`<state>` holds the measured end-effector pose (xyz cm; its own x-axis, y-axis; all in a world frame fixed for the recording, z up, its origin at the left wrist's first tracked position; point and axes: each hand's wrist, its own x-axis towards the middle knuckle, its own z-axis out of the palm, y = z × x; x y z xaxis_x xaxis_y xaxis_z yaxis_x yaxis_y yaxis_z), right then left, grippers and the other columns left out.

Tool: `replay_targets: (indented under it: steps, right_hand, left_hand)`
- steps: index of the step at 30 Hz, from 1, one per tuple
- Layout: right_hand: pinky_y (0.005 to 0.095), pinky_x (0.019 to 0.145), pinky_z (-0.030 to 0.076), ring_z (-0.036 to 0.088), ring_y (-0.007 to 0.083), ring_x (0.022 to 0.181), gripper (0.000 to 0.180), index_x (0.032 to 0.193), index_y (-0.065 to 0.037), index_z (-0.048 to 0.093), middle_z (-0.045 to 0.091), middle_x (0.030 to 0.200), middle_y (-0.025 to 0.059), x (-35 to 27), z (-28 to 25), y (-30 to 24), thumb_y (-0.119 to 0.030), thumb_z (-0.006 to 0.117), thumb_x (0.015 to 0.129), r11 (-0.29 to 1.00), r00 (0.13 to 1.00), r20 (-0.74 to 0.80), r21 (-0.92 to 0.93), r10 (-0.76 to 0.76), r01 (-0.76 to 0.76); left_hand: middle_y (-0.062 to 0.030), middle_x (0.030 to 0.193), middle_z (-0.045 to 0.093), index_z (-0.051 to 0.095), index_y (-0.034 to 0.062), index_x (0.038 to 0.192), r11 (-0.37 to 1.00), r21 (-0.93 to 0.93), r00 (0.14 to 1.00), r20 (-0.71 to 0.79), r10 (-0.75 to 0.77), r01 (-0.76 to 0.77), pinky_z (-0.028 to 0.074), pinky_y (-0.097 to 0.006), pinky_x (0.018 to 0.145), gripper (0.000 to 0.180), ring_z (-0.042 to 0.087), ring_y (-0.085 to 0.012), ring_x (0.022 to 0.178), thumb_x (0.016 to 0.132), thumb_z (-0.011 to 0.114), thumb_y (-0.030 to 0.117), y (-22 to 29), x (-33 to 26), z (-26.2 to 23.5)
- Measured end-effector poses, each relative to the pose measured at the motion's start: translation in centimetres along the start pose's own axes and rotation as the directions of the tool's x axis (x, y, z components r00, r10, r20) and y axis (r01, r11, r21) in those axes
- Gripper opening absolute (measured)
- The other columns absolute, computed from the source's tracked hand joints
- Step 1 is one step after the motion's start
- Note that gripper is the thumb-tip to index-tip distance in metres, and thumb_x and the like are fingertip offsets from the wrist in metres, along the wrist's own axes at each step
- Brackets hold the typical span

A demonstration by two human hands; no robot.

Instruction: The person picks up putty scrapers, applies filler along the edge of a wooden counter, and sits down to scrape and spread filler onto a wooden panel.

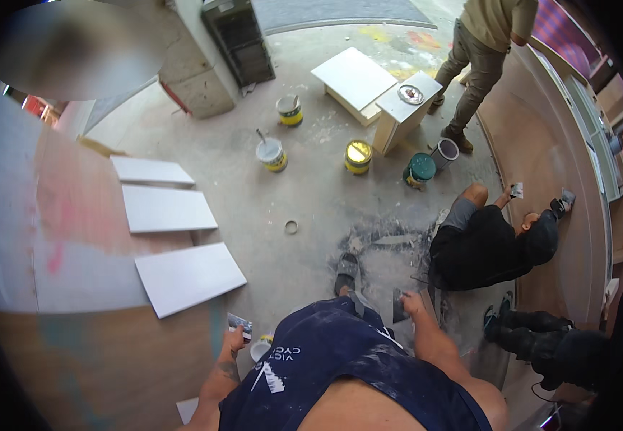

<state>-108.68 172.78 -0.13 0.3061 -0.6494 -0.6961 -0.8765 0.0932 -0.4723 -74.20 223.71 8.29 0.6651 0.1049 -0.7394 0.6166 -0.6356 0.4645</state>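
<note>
- My left hand (234, 339), low in the frame left of centre, has its fingers closed around a small putty knife (240, 325), blade pointing up.
- My right hand (412, 305), right of centre, grips a second scraper (400, 307), fingers wrapped shut on its handle.
- Just beside my left hand sits a small white cup (259, 349).
- Three white boards (170, 208) lie in a row at the left.
- Paint cans (358, 156) stand on the concrete floor (304, 194) at upper centre.
- A person in black (487, 244) crouches at the right; another stands at the top right.
</note>
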Motion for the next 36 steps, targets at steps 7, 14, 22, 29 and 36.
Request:
replay_targets:
  steps: [7, 14, 22, 29, 36]
  right_hand:
    - [0.0377, 0.091, 0.051, 0.067, 0.0298, 0.107, 0.04, 0.123, -0.002, 0.066, 0.07, 0.115, 0.0212, 13.2, -8.6, -18.7, -0.023, 0.065, 0.089, 0.921, 0.894, -0.248, 0.021, -0.372, 0.389]
    - [0.0351, 0.086, 0.051, 0.068, 0.0233, 0.097, 0.037, 0.12, -0.003, 0.068, 0.072, 0.106, 0.017, 15.2, -10.2, -25.8, -0.026, 0.065, 0.09, 0.951, 0.938, -0.223, 0.103, -0.264, 0.292]
    - [0.0408, 0.096, 0.05, 0.065, 0.0348, 0.111, 0.039, 0.118, -0.007, 0.07, 0.069, 0.118, 0.0186, 8.0, -9.2, -21.1, -0.029, 0.068, 0.085, 0.988, 0.93, -0.336, 0.037, 0.151, -0.147]
    - [0.0423, 0.101, 0.047, 0.062, 0.0357, 0.118, 0.041, 0.122, -0.011, 0.069, 0.068, 0.123, 0.0176, 5.2, -6.7, -23.1, -0.033, 0.067, 0.087, 0.946, 0.777, -0.557, 0.286, 0.294, -0.154]
    - [0.0423, 0.098, 0.049, 0.063, 0.0354, 0.115, 0.04, 0.124, -0.014, 0.068, 0.068, 0.122, 0.0173, 2.3, -4.9, -25.9, -0.035, 0.065, 0.089, 0.901, 0.717, -0.565, 0.373, 0.409, -0.22]
  left_hand:
    - [-0.0114, 0.083, 0.068, 0.064, -0.0044, 0.103, 0.982, -0.007, 0.981, 0.048, 0.187, -0.187, 0.049, -0.033, 0.049, 0.042, 0.065, -0.0205, 0.064, 0.095, 0.063, 0.036, 20.4, 3.4, 5.9]
    - [-0.012, 0.075, 0.069, 0.066, -0.003, 0.099, 0.912, 0.164, 0.911, 0.247, 0.33, -0.375, 0.05, -0.032, 0.049, 0.042, 0.067, -0.0206, 0.06, 0.096, 0.062, 0.038, 24.2, 13.0, 9.5]
    - [-0.0306, 0.104, 0.069, 0.06, -0.0055, 0.115, 0.764, 0.583, 0.939, 0.332, 0.087, -0.276, 0.051, -0.052, 0.089, 0.058, 0.069, -0.041, 0.097, 0.092, 0.055, 0.048, 32.1, 31.2, 12.7]
    - [-0.0199, 0.111, 0.066, 0.052, -0.0021, 0.132, 0.913, 0.172, 0.814, 0.534, 0.229, -0.369, 0.051, -0.045, 0.091, 0.046, 0.064, -0.0369, 0.103, 0.092, 0.048, 0.022, 56.0, 39.3, 23.3]
    - [-0.015, 0.126, 0.055, 0.017, 0.009, 0.16, 0.672, 0.036, 0.469, 0.744, 0.476, -0.74, 0.052, -0.035, 0.076, 0.076, 0.059, -0.0225, 0.086, 0.088, 0.042, 0.006, 69.7, 32.2, 35.5]
